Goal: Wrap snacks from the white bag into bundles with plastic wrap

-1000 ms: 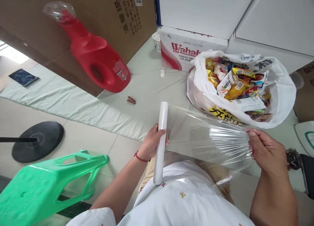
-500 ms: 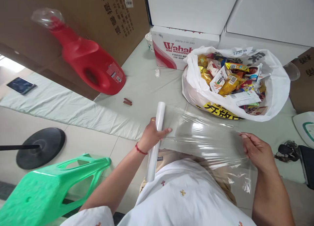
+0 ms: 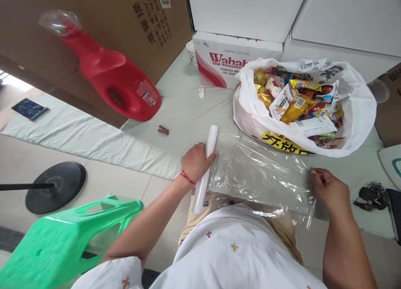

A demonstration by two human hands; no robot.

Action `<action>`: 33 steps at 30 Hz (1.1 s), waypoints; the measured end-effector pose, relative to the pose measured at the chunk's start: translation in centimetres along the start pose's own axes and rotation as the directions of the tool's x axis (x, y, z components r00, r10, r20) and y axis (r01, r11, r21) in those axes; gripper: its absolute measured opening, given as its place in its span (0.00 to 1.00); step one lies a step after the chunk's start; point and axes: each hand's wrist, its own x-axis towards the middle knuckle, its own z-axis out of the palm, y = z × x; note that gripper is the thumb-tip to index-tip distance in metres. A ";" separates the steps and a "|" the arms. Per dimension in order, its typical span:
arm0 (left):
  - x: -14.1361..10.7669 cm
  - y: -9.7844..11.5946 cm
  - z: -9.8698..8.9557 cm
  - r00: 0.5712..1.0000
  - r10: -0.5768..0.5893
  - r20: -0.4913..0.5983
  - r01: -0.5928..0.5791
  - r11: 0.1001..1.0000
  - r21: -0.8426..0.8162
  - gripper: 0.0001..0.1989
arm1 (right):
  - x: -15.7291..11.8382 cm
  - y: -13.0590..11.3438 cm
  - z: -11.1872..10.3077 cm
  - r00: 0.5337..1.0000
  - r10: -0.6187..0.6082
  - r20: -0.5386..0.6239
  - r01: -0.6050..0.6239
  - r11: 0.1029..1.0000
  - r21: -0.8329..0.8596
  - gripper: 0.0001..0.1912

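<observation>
My left hand (image 3: 197,161) is wrapped round a white roll (image 3: 205,172) of clear plastic film at the table's front edge. A sheet of the film (image 3: 263,176) stretches from the roll to the right, lying low over the tabletop and hanging past its edge. At its far end my right hand (image 3: 328,188) pinches the film's corner between thumb and fingers. Just behind the film stands a white plastic bag (image 3: 354,130), open at the top and full of wrapped snacks (image 3: 297,107).
A red jug (image 3: 120,84) and small brown pieces (image 3: 163,130) are on the green-covered table (image 3: 188,109). Behind is a Wahaha box (image 3: 219,63). Keys (image 3: 371,196) lie at right, a phone (image 3: 30,108) at far left. A green stool (image 3: 53,243) stands below left.
My left hand and the roll have shifted slightly right and up, with the roll's lower end higher. The film has dropped flatter towards the table. My right hand still grips its end.
</observation>
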 end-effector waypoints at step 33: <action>2.6 -13.3 -6.0 0.891 -0.398 -0.218 0.411 0.912 0.014 0.30 | -0.7 -15.6 10.5 0.622 -0.780 0.065 0.782 0.617 -0.090 0.35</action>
